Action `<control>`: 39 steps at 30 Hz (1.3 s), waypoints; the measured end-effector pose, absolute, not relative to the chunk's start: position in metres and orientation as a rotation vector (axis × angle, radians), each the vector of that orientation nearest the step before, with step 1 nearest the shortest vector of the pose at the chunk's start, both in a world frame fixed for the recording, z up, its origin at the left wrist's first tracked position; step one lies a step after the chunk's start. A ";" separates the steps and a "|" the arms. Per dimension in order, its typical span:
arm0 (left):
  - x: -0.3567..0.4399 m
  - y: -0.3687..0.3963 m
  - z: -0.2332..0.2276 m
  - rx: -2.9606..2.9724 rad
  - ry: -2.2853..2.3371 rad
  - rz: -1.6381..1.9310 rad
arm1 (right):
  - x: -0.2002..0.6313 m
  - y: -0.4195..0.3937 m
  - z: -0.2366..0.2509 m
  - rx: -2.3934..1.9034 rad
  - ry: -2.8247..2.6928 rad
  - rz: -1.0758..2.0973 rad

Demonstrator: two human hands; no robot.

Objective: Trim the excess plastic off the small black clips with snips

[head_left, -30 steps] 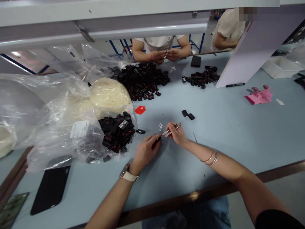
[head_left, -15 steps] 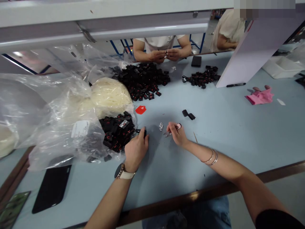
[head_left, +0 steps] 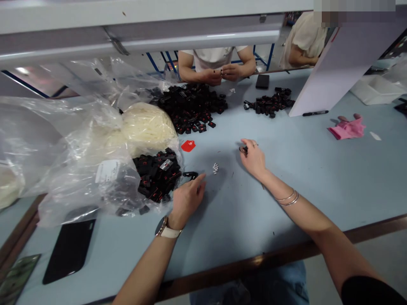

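My left hand (head_left: 188,198) is over the table beside a heap of small black plastic parts (head_left: 157,173), some with red marks. Its index finger is stretched out and I see nothing held in it. Just beyond its knuckles lies a loose black part (head_left: 190,174). My right hand (head_left: 253,160) is further right and forward, its fingers closed on a small black plastic part (head_left: 243,149) whose outline is mostly hidden. Between the hands sits a little pile of small white pieces (head_left: 215,168).
A red tag (head_left: 188,146) lies ahead, near clear bags (head_left: 79,161) and a bagged cream bundle (head_left: 148,125). Further black heaps (head_left: 193,106) (head_left: 269,103) lie before a co-worker's hands (head_left: 222,75). A pink glove (head_left: 348,128) and white post (head_left: 330,72) stand right; a dark phone-shaped slab (head_left: 70,250) lies left.
My right hand has moved forward and right, onto the spot where two black parts lay; the slim pointed tool it held is out of sight. My left hand has shifted slightly right, off the black part.
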State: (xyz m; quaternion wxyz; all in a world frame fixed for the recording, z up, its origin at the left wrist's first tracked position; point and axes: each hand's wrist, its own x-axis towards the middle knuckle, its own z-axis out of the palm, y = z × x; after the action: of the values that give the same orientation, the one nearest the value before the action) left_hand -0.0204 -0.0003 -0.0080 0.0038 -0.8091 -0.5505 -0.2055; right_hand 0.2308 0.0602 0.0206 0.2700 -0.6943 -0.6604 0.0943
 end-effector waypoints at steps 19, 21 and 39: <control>-0.013 -0.003 -0.013 -2.772 -1.610 -1.032 | 0.199 0.040 0.024 -1.403 -1.711 0.945; -0.012 -0.004 -0.013 -2.817 -1.641 -1.041 | 0.191 0.033 0.020 -1.311 -1.704 1.032; -0.010 -0.003 -0.008 -2.938 -1.570 -1.031 | 0.184 0.032 -0.001 -1.470 -2.496 0.434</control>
State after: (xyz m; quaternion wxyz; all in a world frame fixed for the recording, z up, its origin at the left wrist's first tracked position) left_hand -0.0097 -0.0029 -0.0080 -0.1720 -0.8300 -0.4434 -0.2913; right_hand 0.1843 0.0320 -0.0006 0.1061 -0.4989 -0.8474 0.1473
